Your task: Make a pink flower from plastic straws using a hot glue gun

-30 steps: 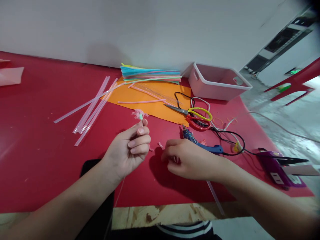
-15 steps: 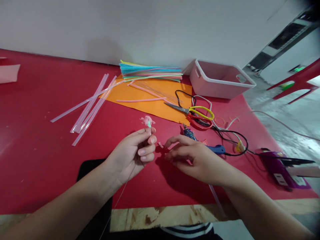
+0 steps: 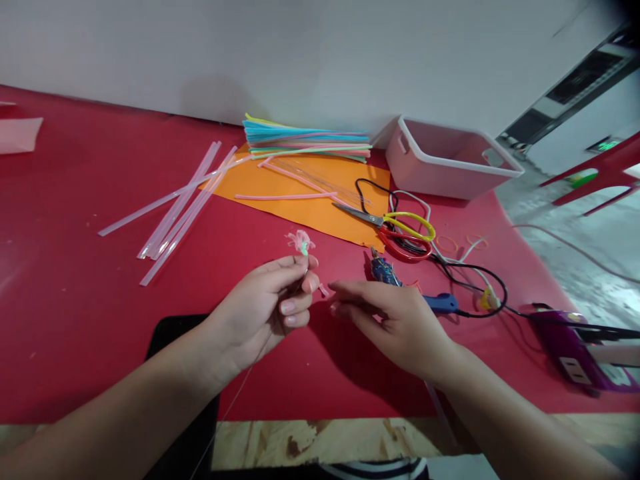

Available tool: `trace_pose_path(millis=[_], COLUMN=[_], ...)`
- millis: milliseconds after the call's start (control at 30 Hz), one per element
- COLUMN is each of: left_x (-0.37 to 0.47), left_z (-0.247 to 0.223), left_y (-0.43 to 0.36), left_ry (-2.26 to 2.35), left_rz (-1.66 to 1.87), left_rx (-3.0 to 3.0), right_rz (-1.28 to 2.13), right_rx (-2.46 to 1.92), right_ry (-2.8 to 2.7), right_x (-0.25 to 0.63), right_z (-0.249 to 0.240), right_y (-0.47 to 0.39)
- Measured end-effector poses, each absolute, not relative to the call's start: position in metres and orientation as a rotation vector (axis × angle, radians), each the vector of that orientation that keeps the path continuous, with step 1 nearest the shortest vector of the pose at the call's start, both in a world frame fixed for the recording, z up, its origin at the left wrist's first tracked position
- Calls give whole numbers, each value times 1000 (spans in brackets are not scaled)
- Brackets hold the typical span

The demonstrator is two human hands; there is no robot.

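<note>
My left hand is closed in a pinch on the thin wire stem of a small pink flower. A bit of light green shows just under the flower's head. The wire runs down past my palm towards the table's front edge. My right hand holds nothing, its fingers stretched towards the left with gaps between them. Close by its index fingertip is a small pink scrap; whether they touch I cannot tell. Beyond the right hand lies a blue glue gun, partly hidden by that hand.
Scissors with yellow and red handles lie on orange paper, near a bundle of pipe cleaners. Clear pink strips lie left. A pink bin stands behind. Cables lead to a purple power strip. A black object is under my left arm.
The right hand's fingers have straightened and come nearer to the pink scrap. My left hand keeps its pinch on the flower stem. The whole view has shifted slightly.
</note>
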State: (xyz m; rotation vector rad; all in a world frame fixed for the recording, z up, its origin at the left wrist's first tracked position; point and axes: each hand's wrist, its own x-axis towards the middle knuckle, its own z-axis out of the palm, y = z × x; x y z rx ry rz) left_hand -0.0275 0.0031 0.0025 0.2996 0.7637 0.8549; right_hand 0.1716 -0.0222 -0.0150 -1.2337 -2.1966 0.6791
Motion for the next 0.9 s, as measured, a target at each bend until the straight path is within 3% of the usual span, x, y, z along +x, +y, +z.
trace_pose_path(millis=[633,900], left_x=[-19,-18], left_z=[5,3], left_y=[-11,-11], left_ry=[933,894], left_rz=[651,615], left_rx=[682,661], right_rz=[389,346], right_rx=[-1117,-1188], right_ry=[-2261,-1972], right_x=[175,173], right_z=[-20,-11], right_y=[-20,-25])
